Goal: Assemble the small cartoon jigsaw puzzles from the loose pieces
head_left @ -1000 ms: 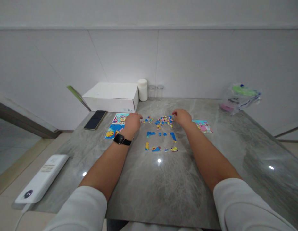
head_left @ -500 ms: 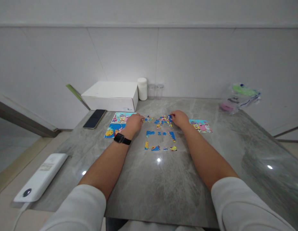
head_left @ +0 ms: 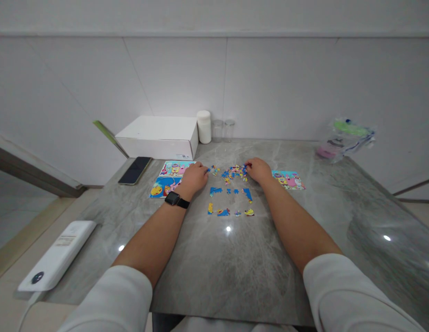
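Note:
A heap of small colourful jigsaw puzzle pieces (head_left: 234, 172) lies in the middle of the table. At its right edge my right hand (head_left: 259, 169) is closed, fingertips pinched on a blue piece. My left hand (head_left: 196, 178), wearing a black watch, is closed at a smaller cluster of pieces (head_left: 214, 170); a bit of blue shows at its fingertips. Nearer me, a broken rectangular outline is laid out: blue corner pieces (head_left: 247, 194), a yellow edge piece (head_left: 210, 208), and a bottom row with a blue joined section (head_left: 223, 212) and a yellow corner (head_left: 249, 212). Gaps separate these parts.
Picture cards (head_left: 166, 180) lie partly under my left forearm, another card (head_left: 289, 180) beyond my right wrist. Around stand a phone (head_left: 135, 170), white box (head_left: 157, 138), white bottle (head_left: 204, 127), two glass jars (head_left: 223, 131), plastic bag (head_left: 344, 140) and white corded device (head_left: 58, 256).
My left hand has shifted very slightly right, towards the small cluster, with blue now showing at its fingertips. My right hand stays at the heap's edge. The laid-out pieces look the same.

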### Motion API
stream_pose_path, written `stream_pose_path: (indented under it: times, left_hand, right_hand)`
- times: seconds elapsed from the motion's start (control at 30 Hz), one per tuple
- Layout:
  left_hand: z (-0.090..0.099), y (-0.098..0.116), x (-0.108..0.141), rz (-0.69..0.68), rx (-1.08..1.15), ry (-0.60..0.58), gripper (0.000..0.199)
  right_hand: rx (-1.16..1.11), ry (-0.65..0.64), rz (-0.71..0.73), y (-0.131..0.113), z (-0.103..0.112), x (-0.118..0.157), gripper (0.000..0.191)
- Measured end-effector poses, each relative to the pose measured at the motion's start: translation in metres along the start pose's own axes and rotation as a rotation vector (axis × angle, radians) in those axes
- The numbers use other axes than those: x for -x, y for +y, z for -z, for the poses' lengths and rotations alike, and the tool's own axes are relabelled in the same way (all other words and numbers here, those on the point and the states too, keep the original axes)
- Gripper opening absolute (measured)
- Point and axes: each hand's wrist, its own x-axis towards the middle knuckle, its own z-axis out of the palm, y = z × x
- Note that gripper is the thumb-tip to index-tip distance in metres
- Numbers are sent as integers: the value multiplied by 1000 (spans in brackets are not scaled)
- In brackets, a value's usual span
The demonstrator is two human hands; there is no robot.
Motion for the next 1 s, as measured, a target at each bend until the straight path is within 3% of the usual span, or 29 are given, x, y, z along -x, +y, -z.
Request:
stream_pose_path:
  times: [0.47,0.77,1.0]
  left_hand:
    - [-7,3,-2,-105,51,127,31]
    - [-7,3,-1,-122,78,150,31]
    - [-8,2,-1,-119,87,140,31]
  right_hand:
    - [24,-52,6,2,3,0,34]
    - [-2,98,-140,4,9,5,39]
    - [-3,92,-150,12,7,1,36]
